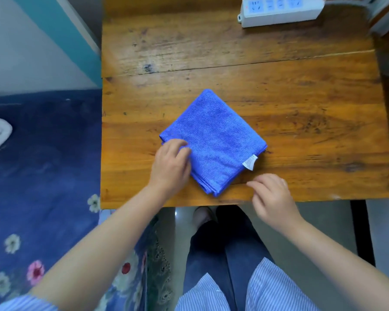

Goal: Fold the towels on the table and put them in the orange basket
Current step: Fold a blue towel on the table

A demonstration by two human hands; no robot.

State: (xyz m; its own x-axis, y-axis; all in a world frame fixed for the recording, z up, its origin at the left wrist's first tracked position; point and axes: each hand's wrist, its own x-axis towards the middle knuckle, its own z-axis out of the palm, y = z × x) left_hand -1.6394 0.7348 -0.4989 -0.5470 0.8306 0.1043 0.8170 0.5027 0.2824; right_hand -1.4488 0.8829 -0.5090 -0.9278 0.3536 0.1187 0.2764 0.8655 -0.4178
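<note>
A blue towel [213, 140], folded into a small square and turned like a diamond, lies near the front edge of the wooden table [301, 104]. A white label sticks out at its right corner. My left hand [170, 167] rests on the towel's left corner, fingers curled on the cloth. My right hand [272, 194] hovers over the table's front edge just right of the towel's near corner, fingers loosely apart and holding nothing. No orange basket is in view.
A white power strip [279, 11] lies at the table's far right. A bed with a dark blue flowered cover [43, 164] runs along the table's left side. My legs and a shoe [202, 216] are below the front edge.
</note>
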